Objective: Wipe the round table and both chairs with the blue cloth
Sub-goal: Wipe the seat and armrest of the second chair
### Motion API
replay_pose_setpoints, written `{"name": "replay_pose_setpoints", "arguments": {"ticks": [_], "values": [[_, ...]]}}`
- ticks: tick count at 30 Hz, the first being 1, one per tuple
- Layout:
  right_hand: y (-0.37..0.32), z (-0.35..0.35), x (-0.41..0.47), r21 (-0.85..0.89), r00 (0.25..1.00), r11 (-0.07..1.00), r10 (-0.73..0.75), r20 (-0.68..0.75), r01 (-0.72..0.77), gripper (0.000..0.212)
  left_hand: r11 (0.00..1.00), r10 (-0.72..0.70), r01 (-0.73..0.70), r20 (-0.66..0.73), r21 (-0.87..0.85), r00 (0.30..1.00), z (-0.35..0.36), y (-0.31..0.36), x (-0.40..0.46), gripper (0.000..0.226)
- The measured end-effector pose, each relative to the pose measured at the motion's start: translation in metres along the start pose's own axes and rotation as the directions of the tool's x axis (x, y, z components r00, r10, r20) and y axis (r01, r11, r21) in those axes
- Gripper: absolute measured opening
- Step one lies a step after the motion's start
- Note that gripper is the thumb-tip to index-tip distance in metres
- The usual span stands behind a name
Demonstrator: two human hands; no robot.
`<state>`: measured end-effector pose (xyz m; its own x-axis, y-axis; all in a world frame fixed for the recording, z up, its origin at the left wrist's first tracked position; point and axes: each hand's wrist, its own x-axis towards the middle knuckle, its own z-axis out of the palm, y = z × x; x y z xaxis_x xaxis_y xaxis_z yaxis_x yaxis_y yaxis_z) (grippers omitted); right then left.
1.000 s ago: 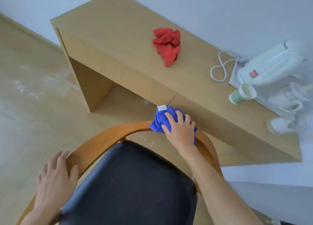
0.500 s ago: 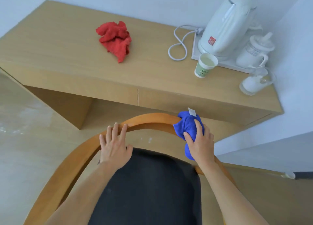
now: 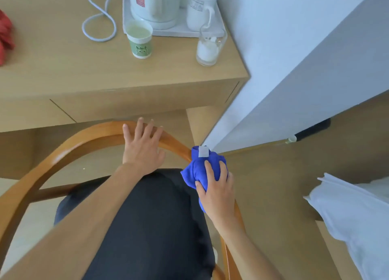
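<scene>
Wiping chair [image 3: 69,151] rail, right side of the curved wooden back. Right hand [image 3: 216,190] wrapped over bunched blue cloth [image 3: 200,170], fingers curled round it, pressing it onto the rail where the curve turns down toward the armrest; white tag of cloth pointing up. Left hand [image 3: 144,147] flat on top of the rail, fingers spread wide & holding nothing, prob. bracing the chair so it doesn't slide or tip under the rubbing. Dark seat cushion [image 3: 151,223] below both forearms, not being wiped at this moment. Desk [image 3: 63,69] just beyond chair w/ kettle [image 3: 154,1] on a white tray [image 3: 181,30], paper cup [image 3: 140,39], glass [image 3: 209,48], red rag [image 3: 5,37] at left edge, all well apart from the cloth. Round table & second chair not in view, so can't tell their state. Seems mid-task: rest of the rail & armrest down the right side prob. next, w/ cloth kept bunched for firm contact on the narrow wood.
</scene>
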<state>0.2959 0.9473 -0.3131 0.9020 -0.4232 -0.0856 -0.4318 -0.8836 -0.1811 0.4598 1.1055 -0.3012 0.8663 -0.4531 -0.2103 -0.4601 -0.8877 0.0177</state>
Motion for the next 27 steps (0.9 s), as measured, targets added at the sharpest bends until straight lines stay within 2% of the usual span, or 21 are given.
{"name": "replay_pose_setpoints", "arguments": {"ticks": [3,5,7,9,11,13,14,16,18,19,21,25,27], "values": [[0.013,-0.005,-0.03,0.017,0.998,0.998,0.059,0.028,-0.06,0.057,0.99,0.138,-0.132,0.135,-0.054,0.981,0.001,0.052,-0.004,0.06],[0.022,-0.007,-0.051,0.043,0.994,0.995,0.085,0.073,-0.088,0.061,0.963,0.171,-0.113,0.23,-0.245,0.958,0.004,0.08,-0.018,0.057],[0.034,-0.01,-0.065,0.089,0.988,0.991,0.084,0.128,-0.095,0.063,0.893,0.166,-0.028,0.271,-0.449,0.948,0.009,0.101,-0.04,0.054],[0.048,-0.014,-0.068,0.172,0.968,0.976,0.09,0.234,-0.132,0.058,0.801,0.079,0.106,0.279,-0.589,0.957,0.016,0.116,-0.063,0.053],[0.061,-0.021,-0.061,0.371,0.959,0.907,0.102,0.265,-0.199,0.04,0.643,-0.074,0.328,0.369,-0.693,0.926,0.022,0.127,-0.085,0.048],[0.072,-0.031,-0.047,0.538,0.957,0.805,0.125,0.262,-0.252,0.031,0.463,-0.151,0.514,0.507,-0.722,0.849,0.026,0.136,-0.101,0.033],[0.077,-0.034,-0.039,0.574,0.951,0.772,0.128,0.281,-0.273,0.037,0.421,-0.141,0.564,0.563,-0.711,0.815,0.029,0.142,-0.106,0.026],[0.085,-0.038,-0.023,0.581,0.917,0.737,0.134,0.376,-0.346,0.061,0.398,-0.12,0.618,0.629,-0.679,0.768,0.031,0.153,-0.115,0.015],[0.092,-0.036,-0.007,0.556,0.855,0.709,0.129,0.502,-0.433,0.08,0.364,-0.168,0.649,0.639,-0.668,0.751,0.032,0.166,-0.117,0.015],[0.097,-0.034,0.0,0.555,0.829,0.697,0.101,0.55,-0.454,0.082,0.346,-0.21,0.663,0.633,-0.664,0.745,0.032,0.173,-0.116,0.018],[0.104,-0.035,0.016,0.546,0.811,0.725,0.029,0.584,-0.419,0.07,0.325,-0.303,0.685,0.615,-0.652,0.728,0.029,0.184,-0.113,0.029],[0.11,-0.057,0.033,0.545,0.806,0.781,-0.092,0.585,-0.307,0.023,0.295,-0.433,0.725,0.589,-0.622,0.682,0.016,0.202,-0.113,0.045],[0.107,-0.072,0.037,0.575,0.78,0.783,-0.2,0.593,-0.236,0.018,0.258,-0.483,0.725,0.565,-0.639,0.669,0.005,0.212,-0.116,0.048]]}}
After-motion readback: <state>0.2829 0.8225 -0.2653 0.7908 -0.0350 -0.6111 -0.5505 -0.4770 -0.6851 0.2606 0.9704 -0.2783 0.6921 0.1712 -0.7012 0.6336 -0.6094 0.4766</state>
